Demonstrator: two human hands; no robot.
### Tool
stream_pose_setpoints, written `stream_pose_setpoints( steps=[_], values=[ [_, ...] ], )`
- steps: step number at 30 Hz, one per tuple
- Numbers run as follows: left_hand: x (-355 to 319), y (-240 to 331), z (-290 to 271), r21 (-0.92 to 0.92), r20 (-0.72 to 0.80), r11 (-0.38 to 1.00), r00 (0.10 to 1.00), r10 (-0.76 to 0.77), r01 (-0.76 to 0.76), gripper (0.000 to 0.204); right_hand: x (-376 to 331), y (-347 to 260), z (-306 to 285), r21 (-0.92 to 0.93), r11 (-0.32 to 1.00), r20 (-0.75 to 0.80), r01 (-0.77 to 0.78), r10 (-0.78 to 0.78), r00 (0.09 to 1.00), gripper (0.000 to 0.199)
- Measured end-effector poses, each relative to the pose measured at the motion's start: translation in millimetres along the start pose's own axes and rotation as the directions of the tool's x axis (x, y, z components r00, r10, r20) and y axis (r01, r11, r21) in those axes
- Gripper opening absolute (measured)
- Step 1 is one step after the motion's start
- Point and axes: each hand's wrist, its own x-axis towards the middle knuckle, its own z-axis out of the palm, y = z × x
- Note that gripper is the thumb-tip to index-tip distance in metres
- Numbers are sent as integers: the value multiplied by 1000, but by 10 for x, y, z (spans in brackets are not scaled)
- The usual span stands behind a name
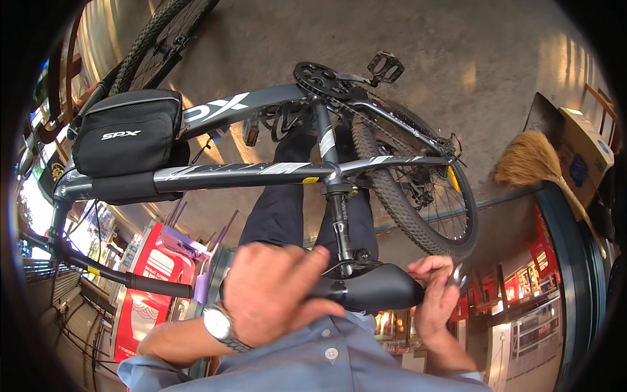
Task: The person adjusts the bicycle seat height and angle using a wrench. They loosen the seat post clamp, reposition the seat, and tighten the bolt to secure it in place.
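A dark grey bicycle stands crosswise before me. Its black saddle sits on a seatpost close to my shirt. My left hand, a watch on its wrist, is over the saddle's narrow nose. Its thumb and forefinger are stretched apart, slightly blurred, and nothing shows between them. At the saddle's wide end, my right hand is closed round a silver wrench, with only one end of the tool showing. The saddle's underside and rail clamp are mostly hidden.
A black frame bag hangs on the bicycle's top tube. The rear wheel, pedal and handlebar grip stick out around it. At right stand a broom and a cardboard box; another wheel is upper left.
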Motion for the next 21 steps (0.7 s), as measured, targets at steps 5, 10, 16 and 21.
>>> stream_pose_setpoints(
  steps=[5, 10, 16, 21],
  values=[
    [-270, -137, 99, -607, 129, 670, 885, -447, 427, 65, -257, 208, 269, -213, 928, -154, 305, -340, 928, 25],
    [-330, -130, 526, -491, -349, 860, 875, -336, 135, 35, -101, 167, 165, -477, 835, -74, 274, -349, 934, 11],
    [-286, -181, 564, -457, -429, 888, 865, -260, 40, 24, -155, 283, 184, -416, 856, -86, 307, -373, 924, 21],
    [-255, -324, 586, -541, -376, 841, 884, -278, 34, 12, -152, 132, 252, -529, 812, -108, 248, -355, 929, 19]
  ],
)
